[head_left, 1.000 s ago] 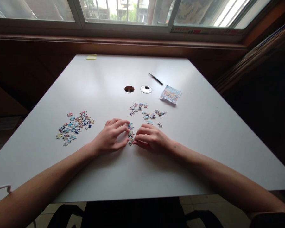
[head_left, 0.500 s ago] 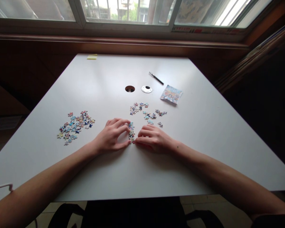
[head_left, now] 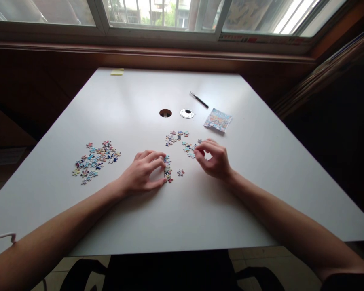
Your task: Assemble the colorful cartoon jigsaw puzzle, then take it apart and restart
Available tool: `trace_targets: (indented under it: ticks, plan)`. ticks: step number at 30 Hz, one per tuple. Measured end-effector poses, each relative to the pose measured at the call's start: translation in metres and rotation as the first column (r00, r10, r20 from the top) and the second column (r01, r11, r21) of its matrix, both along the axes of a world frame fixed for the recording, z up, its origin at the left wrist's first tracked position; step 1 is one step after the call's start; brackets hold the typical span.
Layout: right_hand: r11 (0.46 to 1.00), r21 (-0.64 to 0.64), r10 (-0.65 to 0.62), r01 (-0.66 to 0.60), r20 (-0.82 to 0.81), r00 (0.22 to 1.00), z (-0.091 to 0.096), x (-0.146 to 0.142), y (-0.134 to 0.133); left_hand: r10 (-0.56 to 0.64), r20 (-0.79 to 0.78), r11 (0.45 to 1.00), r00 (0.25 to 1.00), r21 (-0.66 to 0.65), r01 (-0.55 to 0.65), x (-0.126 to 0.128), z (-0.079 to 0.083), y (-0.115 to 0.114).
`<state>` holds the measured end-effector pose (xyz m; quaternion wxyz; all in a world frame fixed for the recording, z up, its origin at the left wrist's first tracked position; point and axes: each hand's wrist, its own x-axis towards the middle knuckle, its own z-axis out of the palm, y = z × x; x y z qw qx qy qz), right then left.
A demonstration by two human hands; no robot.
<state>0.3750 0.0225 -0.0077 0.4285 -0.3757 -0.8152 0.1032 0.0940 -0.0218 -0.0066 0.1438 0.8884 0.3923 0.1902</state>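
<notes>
A narrow upright strip of joined puzzle pieces [head_left: 168, 171] lies on the white table. My left hand [head_left: 147, 171] curves along its left side, fingertips at the upper part and thumb at the bottom end, holding it in place. Just right of the strip sits a small loose puzzle cluster [head_left: 180, 172], apart from both hands. My right hand [head_left: 214, 157] is pinched at the right side of a scattered group of puzzle pieces [head_left: 188, 148], with its fingertips on a puzzle piece there. The fingers partly hide that piece.
A large pile of puzzle pieces [head_left: 98, 157] spreads at the left. More pieces [head_left: 173, 138] lie beyond the strip. Farther back are a round hole [head_left: 165, 113], its metal cover [head_left: 187, 113], a pen [head_left: 199, 100], a printed packet [head_left: 218, 120] and yellow sticky notes [head_left: 117, 72].
My right hand has moved right and away from me, from beside the strip to the scattered pieces, uncovering the small cluster. My left hand stays on the strip.
</notes>
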Motion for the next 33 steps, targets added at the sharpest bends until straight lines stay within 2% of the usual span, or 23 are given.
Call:
trace_targets:
  ticks: [1,3,6,9,14,18,25,33]
  plan:
    - [0.998,-0.024,-0.063,0.062,-0.034,0.997,0.0,0.005,0.004,0.0,0.004,1.0,1.0,-0.001,0.0,0.0,0.0,0.0]
    - [0.996,-0.045,-0.08,0.077,-0.052,0.995,0.001,0.012,0.01,0.002,0.013,1.0,1.0,-0.003,-0.002,0.0,0.0,0.0]
    - [0.996,-0.025,0.083,-0.082,0.035,0.996,0.002,0.014,0.01,0.004,0.013,1.0,1.0,-0.005,-0.004,0.0,0.0,0.0]
    - [0.971,-0.012,0.236,-0.238,0.189,0.953,0.002,0.009,0.002,0.005,0.008,1.0,1.0,0.0,-0.005,0.0,-0.001,0.0]
    - [0.946,-0.06,0.321,-0.319,0.325,0.89,-0.002,-0.001,-0.008,0.007,0.008,1.0,1.0,-0.004,-0.007,0.0,-0.001,-0.001]
    - [0.927,-0.122,0.374,-0.354,0.335,0.865,-0.004,-0.003,-0.009,0.005,0.007,1.0,1.0,-0.004,-0.005,0.0,0.001,0.0]
    - [0.927,-0.117,0.376,-0.358,0.32,0.87,-0.004,0.001,-0.004,0.004,0.009,1.0,1.0,-0.004,-0.004,0.0,0.001,0.0]
    - [0.876,-0.189,0.482,-0.444,0.33,0.812,0.004,0.006,-0.002,0.002,0.008,1.0,1.0,-0.002,-0.002,0.0,0.0,0.0]
